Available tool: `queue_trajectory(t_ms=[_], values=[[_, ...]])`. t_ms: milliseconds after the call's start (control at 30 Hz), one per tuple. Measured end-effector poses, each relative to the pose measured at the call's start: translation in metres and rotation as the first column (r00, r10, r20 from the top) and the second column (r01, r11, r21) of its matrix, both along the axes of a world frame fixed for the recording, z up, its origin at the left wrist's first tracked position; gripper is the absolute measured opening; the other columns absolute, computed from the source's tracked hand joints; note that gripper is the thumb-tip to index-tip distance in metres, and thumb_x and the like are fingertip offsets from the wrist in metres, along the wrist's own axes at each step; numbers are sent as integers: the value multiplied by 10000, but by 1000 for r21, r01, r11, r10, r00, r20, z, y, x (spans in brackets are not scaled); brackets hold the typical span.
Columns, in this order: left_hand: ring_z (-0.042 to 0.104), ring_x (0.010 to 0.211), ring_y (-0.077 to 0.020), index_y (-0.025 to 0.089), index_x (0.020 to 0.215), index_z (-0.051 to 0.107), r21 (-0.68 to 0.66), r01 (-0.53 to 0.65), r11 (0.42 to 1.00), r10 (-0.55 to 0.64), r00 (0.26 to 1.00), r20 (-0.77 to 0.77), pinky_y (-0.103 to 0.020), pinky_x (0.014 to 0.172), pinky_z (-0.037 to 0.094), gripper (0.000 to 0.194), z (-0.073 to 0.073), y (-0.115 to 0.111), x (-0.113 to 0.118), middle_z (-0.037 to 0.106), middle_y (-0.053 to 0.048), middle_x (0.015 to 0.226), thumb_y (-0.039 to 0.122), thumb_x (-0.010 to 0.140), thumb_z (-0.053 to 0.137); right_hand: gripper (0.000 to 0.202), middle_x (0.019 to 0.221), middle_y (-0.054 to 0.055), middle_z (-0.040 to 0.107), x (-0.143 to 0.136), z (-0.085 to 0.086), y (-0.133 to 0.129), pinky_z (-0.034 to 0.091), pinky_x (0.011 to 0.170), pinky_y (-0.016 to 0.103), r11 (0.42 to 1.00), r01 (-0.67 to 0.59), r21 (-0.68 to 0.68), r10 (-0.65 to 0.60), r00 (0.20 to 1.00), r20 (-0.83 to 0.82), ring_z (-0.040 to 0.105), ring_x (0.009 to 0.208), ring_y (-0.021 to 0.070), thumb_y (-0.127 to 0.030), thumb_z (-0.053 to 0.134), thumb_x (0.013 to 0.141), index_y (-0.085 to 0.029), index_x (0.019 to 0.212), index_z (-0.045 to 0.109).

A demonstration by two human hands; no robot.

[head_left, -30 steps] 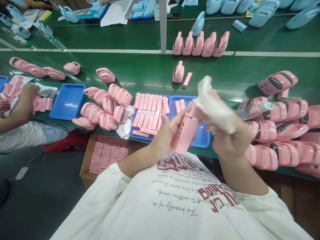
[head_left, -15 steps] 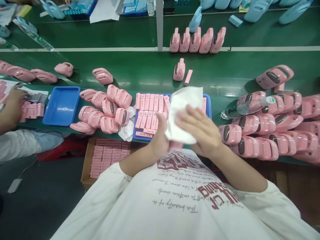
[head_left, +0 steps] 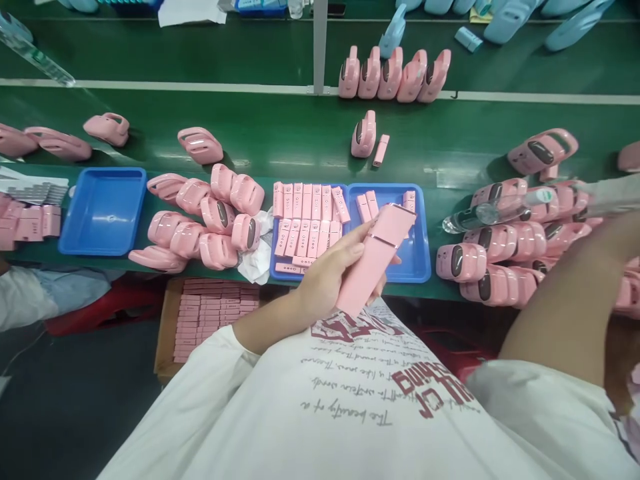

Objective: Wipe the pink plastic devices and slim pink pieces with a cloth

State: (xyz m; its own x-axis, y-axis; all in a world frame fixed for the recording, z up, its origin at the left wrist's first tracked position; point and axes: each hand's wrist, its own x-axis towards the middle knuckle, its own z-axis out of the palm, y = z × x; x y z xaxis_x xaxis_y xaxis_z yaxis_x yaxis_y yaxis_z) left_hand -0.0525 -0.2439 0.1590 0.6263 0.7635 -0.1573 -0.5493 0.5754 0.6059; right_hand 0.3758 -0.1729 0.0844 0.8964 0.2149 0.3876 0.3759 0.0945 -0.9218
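Observation:
My left hand [head_left: 325,277] is closed around a long pink rectangular case [head_left: 367,267] with a shiny band near its far end. The case is tilted, far end up to the right, in front of a blue tray [head_left: 424,257] with a few small pink blocks. My right forearm [head_left: 565,300] stretches to the right edge over the pink housings [head_left: 495,283]; its hand is out of the frame. A blurred whitish thing [head_left: 613,195] shows just above that arm. Left of the held case, rows of slim pink blocks [head_left: 305,237] fill another blue tray [head_left: 274,267].
Pink handled housings [head_left: 193,230] are grouped beside a crumpled white cloth [head_left: 256,263]. A blue tray [head_left: 103,213] stands farther left. A clear bottle [head_left: 500,210] lies on the right-hand housings. Below the table edge is a cardboard box [head_left: 165,333] of pink pieces.
My right hand has left the case and gone out to the right, past the frame edge. The white cloth no longer covers the case. The other person's hand has left the view at left.

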Motion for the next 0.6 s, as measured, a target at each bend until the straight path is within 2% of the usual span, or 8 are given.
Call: queue_trajectory(t_ms=[33,100,167,200,333,400,500,600], values=[[545,545,-100,180,1338,427,15,-5,1000,5,1000,5,-207,436,423,529,-1,0,-1,653,-86,959,360,841,470,311,922,65,702,1,-2,1,392,835,363,964,107,-242,-73,986,148,602,1030,202,-45,411,811,-145,595,612],[551,548,-100,179,1326,436,36,-17,999,17,1000,15,-208,437,429,511,-2,1,-4,648,-87,968,336,841,462,144,920,149,695,-8,-13,2,381,782,406,774,203,-600,-11,952,307,627,963,247,29,581,698,-97,652,635],[554,546,-100,176,1306,453,42,-33,999,32,999,23,-207,434,431,484,-3,3,-7,643,-88,972,332,847,451,206,884,188,691,-19,-28,3,355,687,412,645,200,-737,61,949,311,645,872,264,78,654,610,-73,750,663],[553,544,-99,173,1293,463,39,-41,998,40,999,24,-207,432,431,472,-3,4,-8,641,-89,969,332,848,449,245,874,193,691,-23,-35,4,336,658,407,628,211,-749,58,947,316,646,842,262,84,656,611,-74,798,672],[547,523,-98,164,1249,481,-12,-78,997,79,997,10,-206,423,425,439,-4,12,-13,641,-76,919,322,841,460,289,978,210,675,-20,-53,9,314,684,405,661,219,-718,134,906,400,619,912,248,106,582,685,-94,873,670],[547,517,-99,158,1219,491,-48,-107,993,108,994,8,-204,419,422,405,-4,17,-14,644,-71,893,311,847,449,339,1037,224,656,-15,-57,13,335,750,413,680,178,-711,184,897,401,592,1000,268,113,633,634,-86,907,667],[551,513,-104,132,1166,518,-81,-140,987,142,990,20,-202,421,420,361,-6,24,-15,654,-74,839,311,868,422,461,1066,251,634,-11,-65,17,372,824,427,698,156,-699,142,926,349,572,1041,307,87,712,555,-43,994,658],[574,517,-118,111,1161,529,-120,-136,983,137,990,5,-203,424,416,371,-7,29,-16,666,-80,790,323,882,407,436,1036,241,633,-6,-72,21,410,817,441,839,87,-537,120,933,339,595,969,292,100,639,619,-28,1036,646]])
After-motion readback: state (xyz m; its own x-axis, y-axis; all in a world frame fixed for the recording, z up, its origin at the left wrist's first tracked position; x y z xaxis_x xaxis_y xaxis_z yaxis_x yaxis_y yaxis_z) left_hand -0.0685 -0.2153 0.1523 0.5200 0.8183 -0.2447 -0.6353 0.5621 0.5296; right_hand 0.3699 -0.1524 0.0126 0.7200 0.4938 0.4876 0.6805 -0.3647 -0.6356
